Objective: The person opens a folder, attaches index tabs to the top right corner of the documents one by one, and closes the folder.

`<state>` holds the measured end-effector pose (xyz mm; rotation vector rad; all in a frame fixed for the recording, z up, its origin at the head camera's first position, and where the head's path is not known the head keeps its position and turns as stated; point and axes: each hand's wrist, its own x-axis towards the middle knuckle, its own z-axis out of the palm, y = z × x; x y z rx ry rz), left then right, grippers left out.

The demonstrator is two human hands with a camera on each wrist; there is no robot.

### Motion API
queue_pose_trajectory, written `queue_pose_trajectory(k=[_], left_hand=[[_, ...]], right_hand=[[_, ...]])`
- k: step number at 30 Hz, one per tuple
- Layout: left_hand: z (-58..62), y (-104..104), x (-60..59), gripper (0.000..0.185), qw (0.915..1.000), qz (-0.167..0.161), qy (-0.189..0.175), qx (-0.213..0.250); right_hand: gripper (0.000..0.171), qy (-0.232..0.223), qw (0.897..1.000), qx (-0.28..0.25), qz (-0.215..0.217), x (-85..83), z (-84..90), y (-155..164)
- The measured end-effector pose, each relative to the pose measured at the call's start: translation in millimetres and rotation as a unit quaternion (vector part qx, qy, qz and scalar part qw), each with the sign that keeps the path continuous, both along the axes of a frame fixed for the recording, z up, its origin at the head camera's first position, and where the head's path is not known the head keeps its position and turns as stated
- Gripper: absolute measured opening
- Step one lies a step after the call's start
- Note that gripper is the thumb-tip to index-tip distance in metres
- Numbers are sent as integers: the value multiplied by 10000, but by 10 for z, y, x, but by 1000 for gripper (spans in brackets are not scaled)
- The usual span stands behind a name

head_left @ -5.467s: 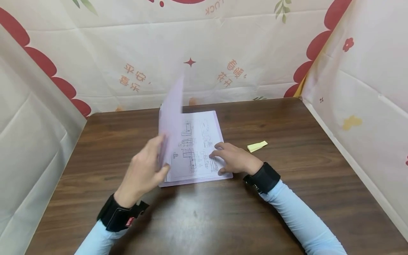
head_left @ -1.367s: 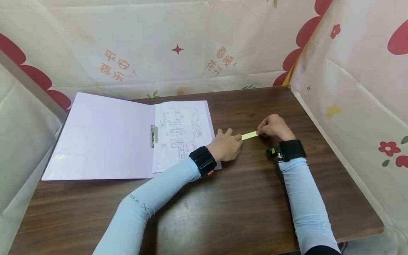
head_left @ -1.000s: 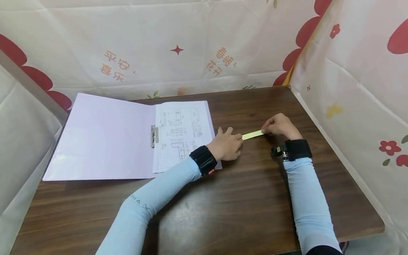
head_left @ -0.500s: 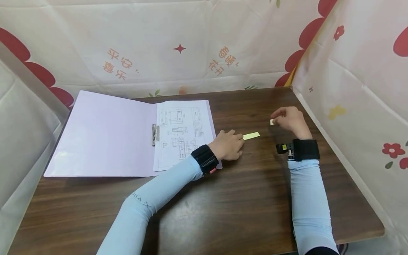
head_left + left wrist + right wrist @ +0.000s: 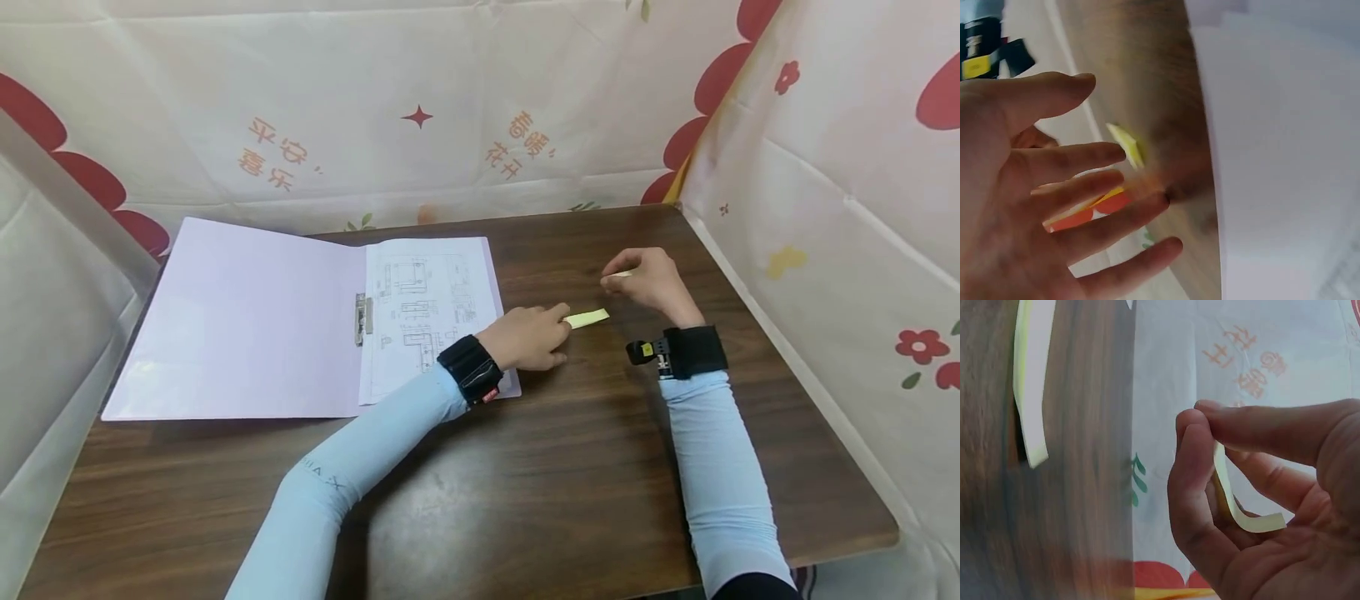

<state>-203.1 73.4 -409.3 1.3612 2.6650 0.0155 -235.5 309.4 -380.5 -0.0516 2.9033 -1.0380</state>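
Observation:
My right hand (image 5: 648, 283) is raised to the right of the folder, pinching a pale yellow sticky note strip (image 5: 1227, 494) between thumb and forefinger. The strip's free end curls toward the palm in the right wrist view. Below and left of it, a narrow pad of yellow sticky notes (image 5: 588, 318) lies on the table. My left hand (image 5: 527, 337) is over the folder's right edge, its fingertips overlapping the pad's left end in the head view. Spread, fairly straight fingers (image 5: 1110, 225) show in the left wrist view. Beneath the left forearm lies the drawing sheet (image 5: 408, 287), partly covered.
The lilac folder (image 5: 247, 325) lies opened flat, its cover to the left and a metal clip (image 5: 363, 319) at the spine. Printed cloth hangs behind the table's back edge and along both sides. The brown table (image 5: 585, 475) extends in front.
The folder cover was swung over to the left. My right hand pulled a strip off the sticky note pad, moved right, then came back left. My left hand has shifted slightly left, off the pad.

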Motion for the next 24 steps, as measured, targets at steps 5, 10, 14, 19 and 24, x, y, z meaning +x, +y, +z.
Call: queue_pose_trajectory(k=[5, 10, 14, 19, 24], left_hand=[[101, -378, 32, 46, 9991, 332, 57, 268], [133, -889, 33, 54, 9926, 1168, -92, 324], [60, -1165, 3, 57, 9851, 1645, -216, 444], [-58, -1286, 3, 60, 9810, 1845, -389, 456], [-132, -1292, 38, 64, 9823, 1790, -472, 283]], right_hand=[[17, 288, 9995, 79, 62, -34, -66, -181], [20, 402, 9986, -46, 345, -139, -193, -418], [22, 93, 9977, -466, 489, -364, -262, -689], [22, -481, 9909, -1161, 492, -814, -332, -1103], [19, -848, 9865, -1334, 427, -1199, -437, -1439]])
